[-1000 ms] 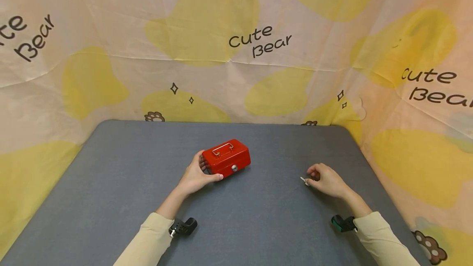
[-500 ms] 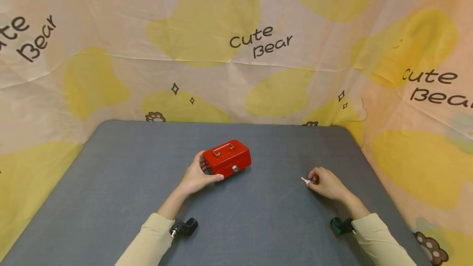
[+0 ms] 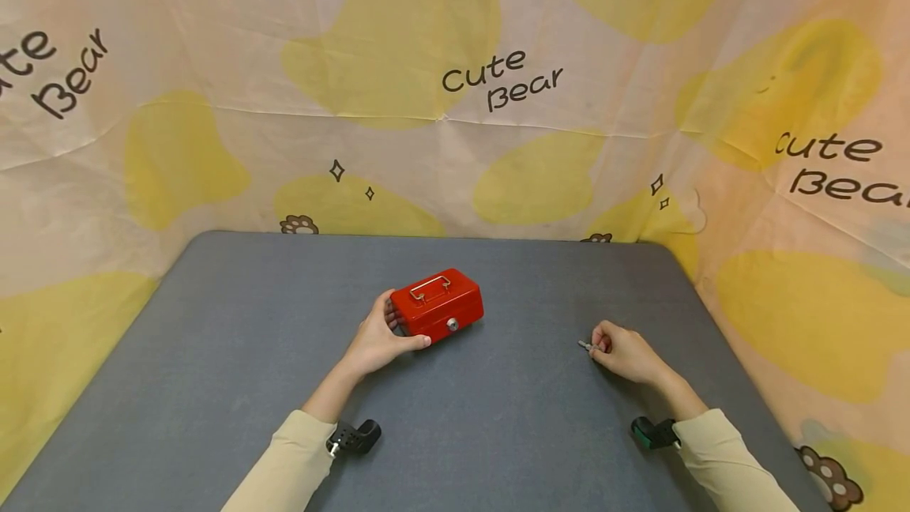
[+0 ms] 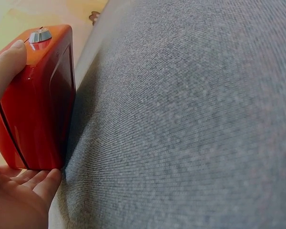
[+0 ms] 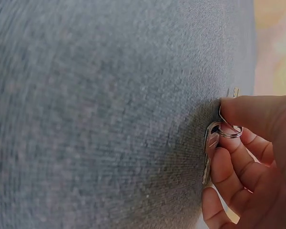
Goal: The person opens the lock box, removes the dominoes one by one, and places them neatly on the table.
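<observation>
A small red cash box (image 3: 441, 303) with a metal carrying handle (image 3: 430, 288) and a round silver lock (image 3: 452, 324) stands on the grey table. My left hand (image 3: 373, 342) grips its left end, thumb along the lock side and fingers behind. In the left wrist view the thumb (image 4: 12, 62) lies near the lock, fingertips under the box's end. Over on the right, my right hand (image 3: 629, 354) pinches keys (image 3: 584, 345) close over the table. The right wrist view shows two keys (image 5: 211, 140) on a split ring (image 5: 230, 132), one partly hidden behind the thumb.
The grey tabletop (image 3: 490, 417) stretches between the two hands. Behind it and along its sides hangs a pink and yellow printed cloth (image 3: 398, 46). Each wrist wears a dark camera strap (image 3: 355, 437).
My right fingers have closed in around the keys, and the right wrist has shifted slightly left. The protruding key has changed its angle. My left hand and the cash box have stayed put.
</observation>
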`<state>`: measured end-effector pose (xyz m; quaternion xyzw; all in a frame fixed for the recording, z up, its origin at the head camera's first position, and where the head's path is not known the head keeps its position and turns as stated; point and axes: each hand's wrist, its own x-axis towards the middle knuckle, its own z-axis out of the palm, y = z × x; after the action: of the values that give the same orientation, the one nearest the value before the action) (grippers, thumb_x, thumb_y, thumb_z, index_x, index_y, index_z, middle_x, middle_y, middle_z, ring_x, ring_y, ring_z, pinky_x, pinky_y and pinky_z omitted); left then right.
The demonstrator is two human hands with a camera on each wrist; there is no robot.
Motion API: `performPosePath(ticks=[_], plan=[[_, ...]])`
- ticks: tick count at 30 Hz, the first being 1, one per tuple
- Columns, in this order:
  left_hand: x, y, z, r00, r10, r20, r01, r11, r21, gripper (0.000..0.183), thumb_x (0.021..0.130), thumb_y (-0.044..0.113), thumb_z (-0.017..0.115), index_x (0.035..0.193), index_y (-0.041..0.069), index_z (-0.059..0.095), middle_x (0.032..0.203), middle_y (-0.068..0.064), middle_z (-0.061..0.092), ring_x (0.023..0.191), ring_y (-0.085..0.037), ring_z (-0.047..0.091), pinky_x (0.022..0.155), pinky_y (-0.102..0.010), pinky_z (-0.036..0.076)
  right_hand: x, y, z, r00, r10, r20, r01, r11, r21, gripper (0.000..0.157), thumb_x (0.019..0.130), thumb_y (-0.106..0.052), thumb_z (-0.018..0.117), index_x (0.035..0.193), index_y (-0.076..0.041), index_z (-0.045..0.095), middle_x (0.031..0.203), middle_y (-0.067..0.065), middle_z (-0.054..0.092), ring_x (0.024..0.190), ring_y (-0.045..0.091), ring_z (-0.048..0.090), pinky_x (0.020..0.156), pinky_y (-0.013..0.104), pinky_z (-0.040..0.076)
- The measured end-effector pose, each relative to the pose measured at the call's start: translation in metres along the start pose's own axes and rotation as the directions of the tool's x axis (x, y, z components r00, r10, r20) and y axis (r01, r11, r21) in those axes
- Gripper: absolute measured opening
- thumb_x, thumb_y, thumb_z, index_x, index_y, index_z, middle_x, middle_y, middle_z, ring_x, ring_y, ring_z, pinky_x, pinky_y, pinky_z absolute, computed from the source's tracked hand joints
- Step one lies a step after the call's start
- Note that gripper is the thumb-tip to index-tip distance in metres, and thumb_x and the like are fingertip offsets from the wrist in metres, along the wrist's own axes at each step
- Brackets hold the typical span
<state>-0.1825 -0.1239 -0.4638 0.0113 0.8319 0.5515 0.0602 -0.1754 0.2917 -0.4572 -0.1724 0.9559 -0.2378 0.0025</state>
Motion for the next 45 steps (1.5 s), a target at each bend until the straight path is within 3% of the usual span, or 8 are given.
performPosePath(ticks=[12,20,29,38,45], plan=[[0.001,0.001,0.001,1.000,0.002,0.007,-0.002,1.000,-0.005,0.103,0.065,0.027,0.084,0.142,0.005,0.019,0.134,-0.018,0.045,0.120,-0.032,0.048,0.100,-0.044,0.040,0.007,-0.009,0.002,1.000,0.007,0.001,-0.007,1.000,0.023,0.012,0.082,-0.009,0.066,0.077,-0.012,0.055,0.065,-0.007,0.052,0.055,0.001,0.044,0.052,0.020,0.037],[0.002,0.001,-0.001,1.000,0.005,0.010,-0.005,1.000,0.002,0.102,0.065,0.028,0.083,0.142,0.005,0.019,0.133,-0.017,0.045,0.120,-0.032,0.048,0.100,-0.043,0.040,0.019,-0.025,0.002,0.999,-0.012,-0.051,0.016,0.997,0.070,0.008,0.085,-0.013,0.064,0.081,-0.013,0.057,0.071,-0.005,0.051,0.059,0.006,0.043,0.053,0.021,0.037],[0.003,-0.001,-0.001,1.000,0.017,0.013,-0.017,1.000,0.011,0.101,0.066,0.028,0.083,0.141,0.004,0.020,0.133,-0.018,0.045,0.119,-0.032,0.049,0.099,-0.044,0.041,0.031,-0.046,0.008,0.998,0.037,-0.046,-0.026,0.979,0.203,0.007,0.087,-0.016,0.063,0.086,-0.013,0.057,0.090,0.001,0.066,0.076,0.014,0.065,0.056,0.024,0.045],[0.003,0.000,0.000,1.000,0.019,0.014,-0.019,1.000,0.000,0.101,0.066,0.026,0.083,0.141,0.004,0.020,0.133,-0.018,0.045,0.120,-0.032,0.049,0.099,-0.044,0.040,0.043,-0.068,0.015,0.999,0.032,-0.035,-0.021,0.958,0.285,0.007,0.089,-0.014,0.060,0.086,-0.012,0.054,0.085,0.001,0.068,0.065,0.014,0.059,0.052,0.023,0.041],[0.003,-0.001,0.000,1.000,0.016,0.014,-0.016,1.000,0.000,0.101,0.066,0.026,0.083,0.141,0.003,0.019,0.134,-0.018,0.045,0.121,-0.032,0.048,0.100,-0.044,0.040,0.053,-0.083,0.024,0.994,0.038,-0.101,-0.010,0.963,0.269,0.007,0.086,-0.013,0.062,0.085,-0.014,0.055,0.078,-0.002,0.061,0.066,0.010,0.053,0.059,0.025,0.043]])
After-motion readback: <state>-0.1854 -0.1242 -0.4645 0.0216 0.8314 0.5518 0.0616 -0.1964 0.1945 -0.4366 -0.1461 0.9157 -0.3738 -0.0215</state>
